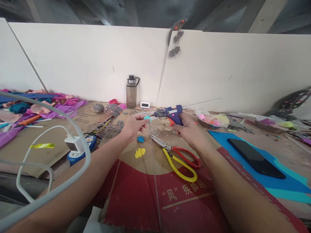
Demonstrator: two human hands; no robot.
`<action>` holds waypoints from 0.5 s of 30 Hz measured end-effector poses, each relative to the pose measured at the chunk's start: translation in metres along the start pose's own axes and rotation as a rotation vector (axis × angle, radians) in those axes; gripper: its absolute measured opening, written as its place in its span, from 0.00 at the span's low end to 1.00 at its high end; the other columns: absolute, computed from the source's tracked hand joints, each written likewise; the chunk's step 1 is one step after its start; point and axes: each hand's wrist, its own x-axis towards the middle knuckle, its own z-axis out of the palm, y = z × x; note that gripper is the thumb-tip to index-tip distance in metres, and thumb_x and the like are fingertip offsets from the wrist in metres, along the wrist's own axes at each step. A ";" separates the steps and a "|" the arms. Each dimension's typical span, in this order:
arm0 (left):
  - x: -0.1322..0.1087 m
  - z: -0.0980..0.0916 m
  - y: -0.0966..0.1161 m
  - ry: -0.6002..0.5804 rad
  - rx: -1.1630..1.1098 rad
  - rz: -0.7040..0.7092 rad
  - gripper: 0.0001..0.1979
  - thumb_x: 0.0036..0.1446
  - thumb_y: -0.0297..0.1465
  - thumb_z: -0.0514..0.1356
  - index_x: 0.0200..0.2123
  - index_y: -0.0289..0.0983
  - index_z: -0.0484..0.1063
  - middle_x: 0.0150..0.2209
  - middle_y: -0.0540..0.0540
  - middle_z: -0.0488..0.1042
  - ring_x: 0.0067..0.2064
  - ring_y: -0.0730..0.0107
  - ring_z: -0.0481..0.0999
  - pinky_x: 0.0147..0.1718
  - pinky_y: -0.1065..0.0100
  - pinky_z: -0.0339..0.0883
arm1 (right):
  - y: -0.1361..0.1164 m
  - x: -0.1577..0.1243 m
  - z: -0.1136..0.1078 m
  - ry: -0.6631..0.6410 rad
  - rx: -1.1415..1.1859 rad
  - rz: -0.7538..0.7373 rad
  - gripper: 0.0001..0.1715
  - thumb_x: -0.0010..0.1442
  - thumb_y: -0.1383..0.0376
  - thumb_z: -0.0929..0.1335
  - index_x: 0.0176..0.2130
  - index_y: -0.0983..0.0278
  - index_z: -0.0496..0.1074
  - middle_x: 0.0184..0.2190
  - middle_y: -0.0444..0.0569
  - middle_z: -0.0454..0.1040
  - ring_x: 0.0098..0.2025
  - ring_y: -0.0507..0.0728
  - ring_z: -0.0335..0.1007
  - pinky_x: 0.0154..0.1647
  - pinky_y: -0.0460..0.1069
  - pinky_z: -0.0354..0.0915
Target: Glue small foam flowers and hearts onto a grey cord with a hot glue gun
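Observation:
My left hand (134, 127) pinches a small light-blue flower cutout (147, 119), with a thin grey string (153, 165) hanging down from it over the cardboard. To the right, my right hand (188, 127) is wrapped round the handle of a dark blue hot glue gun (173, 114). Its nozzle points left towards the flower; I cannot tell whether it touches. On the cardboard below lie a darker blue flower cutout (140, 139), yellow cutouts (140, 152) and scissors (179, 158) with one red and one yellow handle.
A white cable (85, 142) arcs across the near left, close to my left forearm. A water bottle (131, 92) and small digital clock (145, 104) stand by the white panel. Tangled grey yarn (110, 129) lies left; a black phone (255, 158) rests on blue sheets at right.

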 end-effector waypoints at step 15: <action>0.004 -0.003 -0.003 0.030 -0.013 -0.026 0.12 0.39 0.34 0.69 0.24 0.34 0.71 0.20 0.53 0.68 0.20 0.80 0.66 0.17 0.77 0.56 | 0.003 0.001 0.001 0.075 -0.022 -0.143 0.21 0.50 0.66 0.63 0.46 0.62 0.65 0.41 0.50 0.72 0.41 0.59 0.66 0.44 0.54 0.61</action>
